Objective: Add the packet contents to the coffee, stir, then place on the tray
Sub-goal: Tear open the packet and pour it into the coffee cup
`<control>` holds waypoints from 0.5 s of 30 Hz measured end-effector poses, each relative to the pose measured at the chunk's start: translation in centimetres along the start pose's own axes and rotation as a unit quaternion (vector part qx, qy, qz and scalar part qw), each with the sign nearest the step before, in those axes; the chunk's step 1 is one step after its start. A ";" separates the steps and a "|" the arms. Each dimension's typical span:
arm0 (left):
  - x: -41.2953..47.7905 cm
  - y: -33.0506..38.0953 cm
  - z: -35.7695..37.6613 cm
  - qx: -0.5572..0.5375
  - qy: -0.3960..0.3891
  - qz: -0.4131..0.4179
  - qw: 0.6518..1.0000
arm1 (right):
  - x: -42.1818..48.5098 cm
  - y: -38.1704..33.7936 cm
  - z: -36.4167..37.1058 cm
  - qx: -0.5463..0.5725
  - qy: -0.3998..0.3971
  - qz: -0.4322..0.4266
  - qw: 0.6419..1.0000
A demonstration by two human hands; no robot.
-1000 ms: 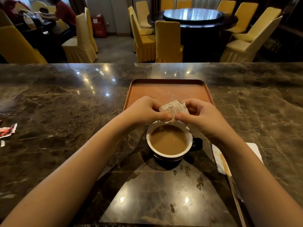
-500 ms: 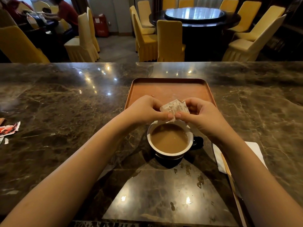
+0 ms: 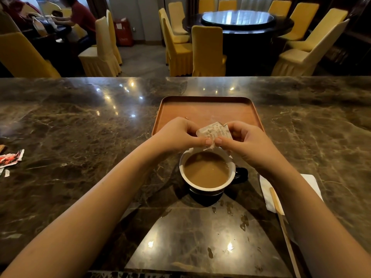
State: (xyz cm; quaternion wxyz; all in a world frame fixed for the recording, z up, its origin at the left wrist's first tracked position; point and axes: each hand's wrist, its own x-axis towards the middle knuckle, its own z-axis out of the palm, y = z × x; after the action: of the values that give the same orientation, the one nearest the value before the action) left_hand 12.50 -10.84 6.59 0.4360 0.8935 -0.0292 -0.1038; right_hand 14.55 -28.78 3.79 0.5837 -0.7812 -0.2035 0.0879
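A dark cup with a white inside (image 3: 207,189) holds milky brown coffee and stands on the marble counter, handle to the right. Just above its far rim I pinch a small white paper packet (image 3: 213,133) between both hands. My left hand (image 3: 176,135) grips its left edge and my right hand (image 3: 246,143) its right edge, thumbs nearly touching at the lower corner. A brown tray (image 3: 206,109) lies flat beyond the cup with nothing on it. A thin wooden stir stick (image 3: 283,227) rests on a white napkin (image 3: 268,195) to the right of the cup.
Torn red-and-white wrappers (image 3: 11,158) lie at the counter's left edge. Small wet spots (image 3: 244,222) mark the counter in front of the cup. Beyond the counter stand yellow-covered chairs (image 3: 207,51), a round dark table (image 3: 237,23), and a seated person (image 3: 80,17) at far left.
Both hands and the packet stay over the cup's far rim. The pale wisp that hung from the packet's lower corner is shorter. The view has shifted slightly.
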 end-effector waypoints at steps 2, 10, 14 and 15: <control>0.0 0.0 0.1 -0.002 0.003 0.002 1.000 | 0.0 0.0 0.0 0.018 -0.008 0.007 1.000; 0.1 0.1 0.2 0.009 0.007 0.000 1.000 | 0.2 -0.1 0.3 -0.034 0.010 -0.024 0.999; 0.1 0.0 0.1 0.022 0.019 0.002 1.000 | 0.1 -0.4 0.2 0.003 -0.002 -0.031 1.000; 0.1 0.0 0.1 0.020 0.016 0.002 1.000 | 0.1 -0.4 0.2 0.004 -0.002 -0.032 0.999</control>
State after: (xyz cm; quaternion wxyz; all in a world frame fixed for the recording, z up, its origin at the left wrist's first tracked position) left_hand 12.62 -10.90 6.49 0.4184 0.9037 -0.0256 -0.0877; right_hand 14.51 -28.43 4.09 0.5894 -0.7714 -0.2291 0.0712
